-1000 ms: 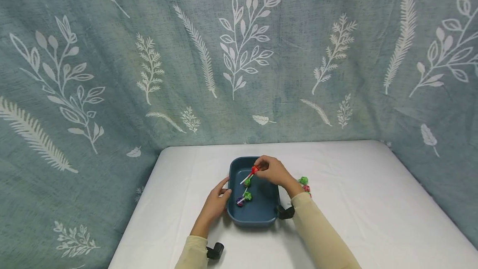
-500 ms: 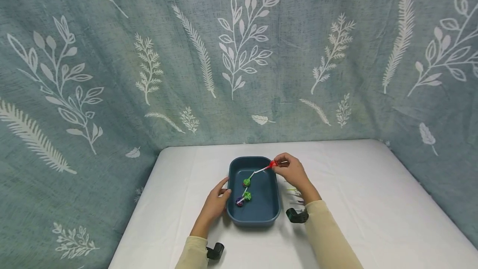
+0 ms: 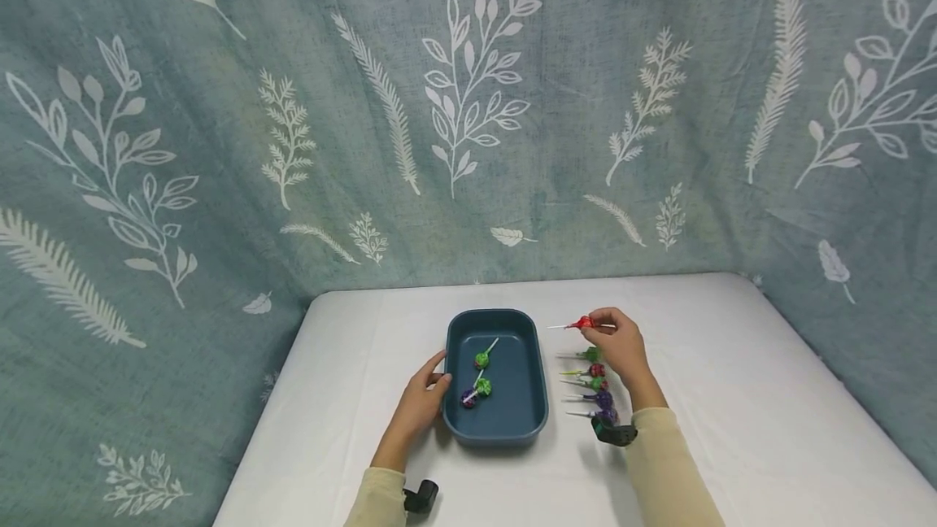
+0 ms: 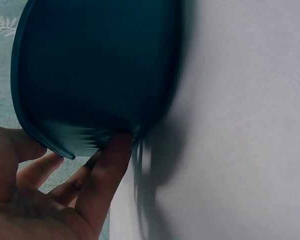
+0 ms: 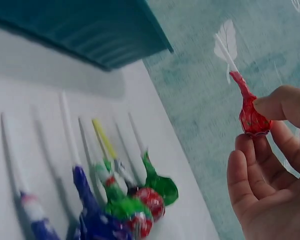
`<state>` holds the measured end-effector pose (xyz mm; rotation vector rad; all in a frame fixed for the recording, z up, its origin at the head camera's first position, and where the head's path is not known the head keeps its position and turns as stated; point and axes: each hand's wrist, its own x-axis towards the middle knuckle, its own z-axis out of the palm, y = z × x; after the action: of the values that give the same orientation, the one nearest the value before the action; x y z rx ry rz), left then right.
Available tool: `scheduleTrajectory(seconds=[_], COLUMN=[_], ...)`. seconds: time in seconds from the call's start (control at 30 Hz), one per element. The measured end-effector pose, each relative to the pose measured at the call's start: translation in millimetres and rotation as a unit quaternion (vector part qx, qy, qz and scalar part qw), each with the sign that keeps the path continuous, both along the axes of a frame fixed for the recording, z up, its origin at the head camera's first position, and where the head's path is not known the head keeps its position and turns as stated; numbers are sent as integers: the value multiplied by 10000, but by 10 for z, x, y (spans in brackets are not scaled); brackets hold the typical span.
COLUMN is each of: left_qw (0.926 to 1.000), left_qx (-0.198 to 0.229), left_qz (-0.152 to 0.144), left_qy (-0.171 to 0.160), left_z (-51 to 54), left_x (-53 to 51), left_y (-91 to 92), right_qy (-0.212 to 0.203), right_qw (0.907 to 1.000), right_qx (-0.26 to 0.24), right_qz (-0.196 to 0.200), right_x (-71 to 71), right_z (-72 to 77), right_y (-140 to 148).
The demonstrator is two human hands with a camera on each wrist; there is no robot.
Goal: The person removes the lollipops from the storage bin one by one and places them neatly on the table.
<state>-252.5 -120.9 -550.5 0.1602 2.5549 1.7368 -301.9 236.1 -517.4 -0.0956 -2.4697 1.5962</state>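
Head view takes in a leafy blue-green curtain [image 3: 410, 254] behind a white-covered table [image 3: 776, 421], and on the table's middle sits a blue tray [image 3: 496, 437]. Against the tray's left wall rests the left hand [image 3: 420, 397], fingers spread and touching the side rather than clenched. Right of the tray, raised near the far end of a row of five lollipops [image 3: 599, 384], the right hand [image 3: 621, 344] has thumb and fingertips closed on a red lollipop [image 5: 252, 116] by its wrapped head, stick pointing left. That row runs near to far, sticks left and heads right. Inside the tray's left half lie a far green lollipop [image 3: 481, 360], a near green lollipop [image 3: 483, 387] and a purple lollipop [image 3: 468, 399], the last two close together. The step in hand looks like laying the red lollipop at the row's far end. Done well, it would go down flat with its stick parallel to the others and its head level with theirs, just beyond the green head, the pinch loosening gently so the round head does not roll.
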Motion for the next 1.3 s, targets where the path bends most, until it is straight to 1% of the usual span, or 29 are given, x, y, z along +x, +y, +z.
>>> scheduleTrajectory(seconds=[0.17,0.33,0.53,0.7,0.8,1.0,1.1,1.17,1.3], left_qw=[10000,10000,10000,9999,9999,9999,9999,9998,9999], left_qx=[-4,-17,-52,-117,-78,92,92,105,114], left_qz=[21,32,59,78,77,70,74,77,39], left_qy=[6,-48,-2,35,47,-42,-104,-143,-95], left_z=[-15,-20,11,23,25,14,5,0,-9], left_x=[2,8,6,15,15,11,13,17,5], left_y=[13,18,23,19,13,11,11,10,0], right_qy=[-103,-312,-521,-650,-695,-881,-952,-969,-979], right_qw=[9987,9937,9885,9854,9844,9823,9813,9811,9809], right_qx=[53,224,381,509,593,898,1065,1118,1130], right_qz=[-486,-1055,-1369,-1491,-1502,-1390,-1288,-1248,-1244], right_x=[55,141,213,248,237,183,173,169,166], right_z=[-63,-197,-369,-446,-472,-517,-545,-557,-559], right_y=[140,320,559,704,748,769,765,760,744])
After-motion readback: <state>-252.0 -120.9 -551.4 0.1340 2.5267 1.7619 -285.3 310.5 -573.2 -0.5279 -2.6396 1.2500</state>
